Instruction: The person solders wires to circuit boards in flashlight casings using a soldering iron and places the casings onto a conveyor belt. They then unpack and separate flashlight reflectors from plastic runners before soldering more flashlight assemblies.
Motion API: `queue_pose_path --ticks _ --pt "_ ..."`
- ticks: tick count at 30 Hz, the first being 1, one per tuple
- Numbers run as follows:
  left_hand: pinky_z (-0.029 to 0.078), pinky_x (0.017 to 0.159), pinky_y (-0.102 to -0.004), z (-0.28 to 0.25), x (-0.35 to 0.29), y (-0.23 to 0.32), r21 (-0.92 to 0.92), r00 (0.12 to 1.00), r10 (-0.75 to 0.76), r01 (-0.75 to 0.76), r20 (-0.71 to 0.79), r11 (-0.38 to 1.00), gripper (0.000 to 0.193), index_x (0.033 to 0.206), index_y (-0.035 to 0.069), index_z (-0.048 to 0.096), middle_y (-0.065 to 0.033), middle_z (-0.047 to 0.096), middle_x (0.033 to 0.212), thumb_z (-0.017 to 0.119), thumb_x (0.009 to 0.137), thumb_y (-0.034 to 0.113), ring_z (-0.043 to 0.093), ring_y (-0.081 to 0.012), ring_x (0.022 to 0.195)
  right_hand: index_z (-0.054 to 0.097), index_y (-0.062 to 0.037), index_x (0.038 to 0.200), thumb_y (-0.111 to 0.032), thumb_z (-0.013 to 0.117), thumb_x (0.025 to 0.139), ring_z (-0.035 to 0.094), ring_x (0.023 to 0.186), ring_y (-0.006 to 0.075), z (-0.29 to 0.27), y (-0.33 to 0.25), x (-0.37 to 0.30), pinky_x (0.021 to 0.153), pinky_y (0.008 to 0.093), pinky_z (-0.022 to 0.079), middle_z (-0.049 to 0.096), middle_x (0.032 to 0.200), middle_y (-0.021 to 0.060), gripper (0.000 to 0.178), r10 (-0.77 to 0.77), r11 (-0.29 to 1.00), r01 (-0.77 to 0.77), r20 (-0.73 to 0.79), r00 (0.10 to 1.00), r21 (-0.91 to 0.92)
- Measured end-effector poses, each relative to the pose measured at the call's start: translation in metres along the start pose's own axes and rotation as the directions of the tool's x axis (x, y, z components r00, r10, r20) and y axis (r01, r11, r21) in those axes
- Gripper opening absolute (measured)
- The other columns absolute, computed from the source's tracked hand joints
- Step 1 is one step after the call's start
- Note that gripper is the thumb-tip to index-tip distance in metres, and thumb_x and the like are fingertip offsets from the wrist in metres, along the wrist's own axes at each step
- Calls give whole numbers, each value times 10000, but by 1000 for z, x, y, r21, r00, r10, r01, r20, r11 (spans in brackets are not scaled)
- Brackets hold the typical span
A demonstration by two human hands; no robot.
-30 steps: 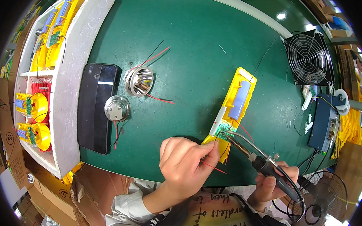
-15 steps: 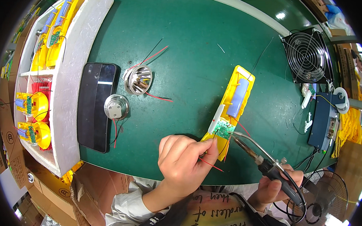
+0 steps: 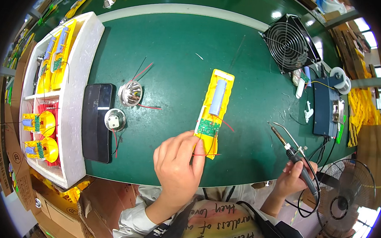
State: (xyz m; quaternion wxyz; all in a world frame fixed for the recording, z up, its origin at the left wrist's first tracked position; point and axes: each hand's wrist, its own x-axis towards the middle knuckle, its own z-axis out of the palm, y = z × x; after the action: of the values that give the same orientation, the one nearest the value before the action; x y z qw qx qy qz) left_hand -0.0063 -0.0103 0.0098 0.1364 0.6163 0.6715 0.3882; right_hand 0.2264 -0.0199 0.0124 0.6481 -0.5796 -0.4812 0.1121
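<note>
Two hands: left hand (image 3: pixel 178 163) pinching yellow housing (image 3: pixel 215 109); right hand (image 3: pixel 291 178) gripping soldering iron (image 3: pixel 293 152).

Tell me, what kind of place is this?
Probably an electronics assembly workbench in a workshop. The right hand holds a soldering iron, the left hand steadies a yellow casing with a green circuit board, and more yellow parts fill a white tray.

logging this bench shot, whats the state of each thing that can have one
yellow case: open, flat on the mat, battery and green board showing
left hand: fingers on the case's near end, at a red wire
right hand: gripping the soldering iron, tip lifted clear of the case
phone: screen dark
black fan: tilted, spin unclear
</note>
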Motion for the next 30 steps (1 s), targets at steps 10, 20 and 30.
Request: queue_pose_path --ticks 10,20,30 --pt "385 784 -358 -35 0 -31 61 987 156 -158 29 986 131 783 55 575 -46 630 871 640 670 42 567 -211 795 432 1 830 -88 621 757 501 446 107 4 5 -15 381 185 409 494 656 79 221 40 996 -40 4 999 79" --pt "371 854 -434 -54 -7 -47 -22 933 342 -342 109 939 170 804 133 671 -9 599 851 704 638 142 517 -205 842 438 0 856 -94 620 765 498 445 106 4 -2 -18 380 186 407 495 669 81 224 43 997 -45 36 998 62" --pt "354 840 -390 -45 -10 -45 -223 993 117 -120 -27 967 173 788 140 687 39 513 626 729 621 144 507 -153 692 375 -31 781 -346 679 740 440 408 68 27 -59 -20 361 149 350 497 559 66 440 -105 994 97 174 979 53"
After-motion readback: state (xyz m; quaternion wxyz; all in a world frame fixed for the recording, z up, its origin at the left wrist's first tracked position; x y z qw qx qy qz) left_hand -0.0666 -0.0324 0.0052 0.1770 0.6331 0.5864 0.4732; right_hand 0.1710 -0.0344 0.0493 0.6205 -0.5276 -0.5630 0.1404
